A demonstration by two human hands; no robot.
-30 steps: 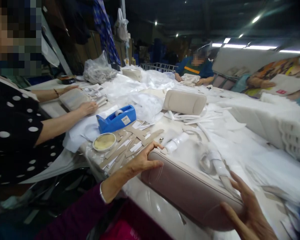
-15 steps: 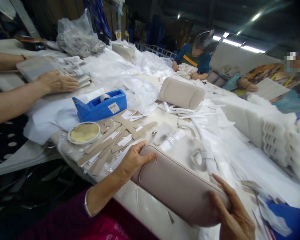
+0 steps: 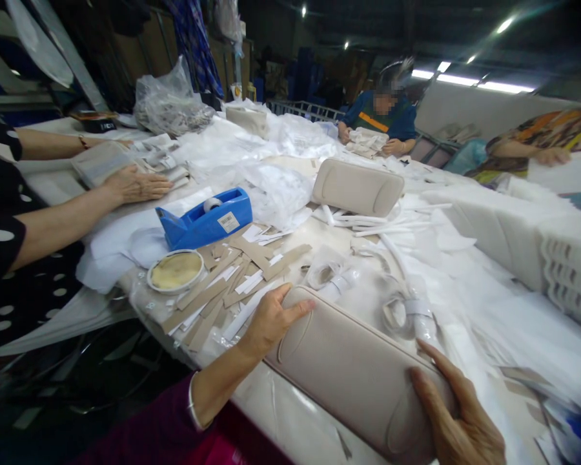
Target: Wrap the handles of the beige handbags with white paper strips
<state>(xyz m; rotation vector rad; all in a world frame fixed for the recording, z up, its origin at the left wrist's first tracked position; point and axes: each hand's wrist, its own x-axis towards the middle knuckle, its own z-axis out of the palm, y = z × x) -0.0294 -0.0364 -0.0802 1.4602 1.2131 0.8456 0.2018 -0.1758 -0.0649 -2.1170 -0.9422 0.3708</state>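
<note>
Both my hands hold a smooth beige bag (image 3: 348, 361), long with rounded corners and a piped edge, tilted over the near edge of the table. My left hand (image 3: 271, 320) grips its left end, thumb on the face that shows. At the other end my right hand (image 3: 458, 410) clasps the corner between thumb and fingers. A similar beige bag (image 3: 358, 187) rests on white strips farther back. Just beyond my hands lie a plastic-wrapped roll of strap (image 3: 332, 274) and another wrapped strap bundle (image 3: 407, 310). The underside of the held bag is hidden.
A blue tape dispenser (image 3: 208, 219) stands left, behind a round tub of yellowish paste (image 3: 175, 271) and scattered cardboard strips (image 3: 223, 290). A co-worker's hands (image 3: 135, 184) press on fabric at the left. Two other people sit across the table. White foam (image 3: 523, 219) is piled right.
The held bag has turned slightly, showing more of its flat face. My view has shifted a little left. Both hands keep their hold.
</note>
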